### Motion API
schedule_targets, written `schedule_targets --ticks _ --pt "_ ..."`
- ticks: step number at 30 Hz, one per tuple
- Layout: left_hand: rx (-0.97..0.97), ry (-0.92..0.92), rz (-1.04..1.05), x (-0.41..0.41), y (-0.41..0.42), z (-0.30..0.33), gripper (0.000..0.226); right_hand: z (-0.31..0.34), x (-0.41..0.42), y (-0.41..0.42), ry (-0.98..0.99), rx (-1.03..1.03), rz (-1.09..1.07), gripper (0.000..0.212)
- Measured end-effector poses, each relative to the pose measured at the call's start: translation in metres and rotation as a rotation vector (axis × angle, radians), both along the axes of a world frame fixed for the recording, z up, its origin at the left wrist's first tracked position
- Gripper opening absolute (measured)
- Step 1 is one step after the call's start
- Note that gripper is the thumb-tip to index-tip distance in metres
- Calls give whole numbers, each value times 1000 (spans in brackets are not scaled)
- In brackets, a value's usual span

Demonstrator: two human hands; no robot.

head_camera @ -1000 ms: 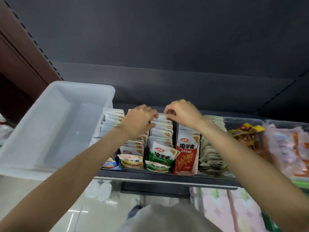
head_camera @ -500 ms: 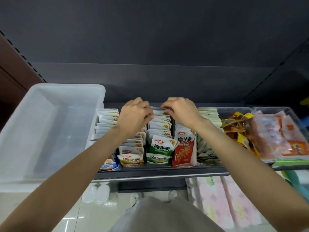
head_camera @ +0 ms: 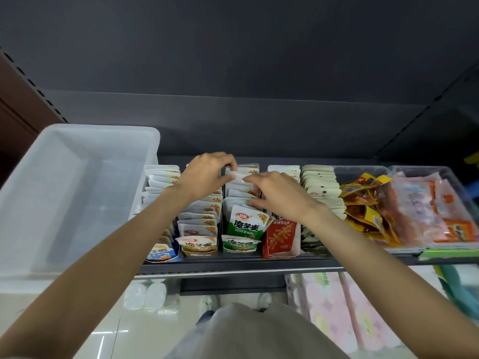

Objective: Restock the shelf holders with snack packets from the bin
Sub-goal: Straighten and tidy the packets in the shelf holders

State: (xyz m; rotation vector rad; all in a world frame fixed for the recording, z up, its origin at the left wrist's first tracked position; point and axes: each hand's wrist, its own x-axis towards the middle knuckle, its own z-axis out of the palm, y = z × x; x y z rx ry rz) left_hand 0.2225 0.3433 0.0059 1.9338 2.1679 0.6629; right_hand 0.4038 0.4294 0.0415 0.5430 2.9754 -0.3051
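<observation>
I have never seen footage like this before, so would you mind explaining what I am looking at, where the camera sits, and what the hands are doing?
There is no machine here: a person wears a wide-angle camera on the head, looking forward and down, so you see their own two bare arms reaching out.

In front is a dark shop shelf. On it stand narrow holders with rows of upright snack packets; the front ones are a green packet and a red packet. To the left sits a pale plastic bin, which looks empty from here. To the right, clear trays hold loose yellow-orange snacks.

The left hand and right hand both have their fingertips on the white packet tops in the green row, seemingly straightening them. Whether either grip actually pinches a packet is hard to tell.
</observation>
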Motion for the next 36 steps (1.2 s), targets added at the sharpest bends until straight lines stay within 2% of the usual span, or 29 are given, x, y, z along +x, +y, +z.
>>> schedule_targets --ticks 4,8,11,18,20,24,30,32,36 --pt "90 80 -49 0 -6 3 28 -1 -12 -3 -50 213 10 43" --pt "131 201 -87 1 -25 13 20 -2 -15 -6 -47 285 11 53" --pt "31 241 -120 5 -37 12 22 -4 -16 -6 -17 281 8 50" --pt "-70 203 -54 12 -32 3 24 -7 -21 0 23 86 -61 40" --pt "-68 190 -53 12 -33 2 25 -10 -21 -1 48 117 -57 37" --pt "-45 187 -43 12 -34 2 26 -26 -14 -7 151 323 20 34" --pt "-26 202 -46 19 -33 3 22 -8 9 -5 376 53 -89 17" --pt "-41 175 -44 19 -31 4 23 7 22 -6 319 -14 -160 26" --pt "-38 126 -40 18 -29 4 32 12 36 -19 -70 57 -203 62"
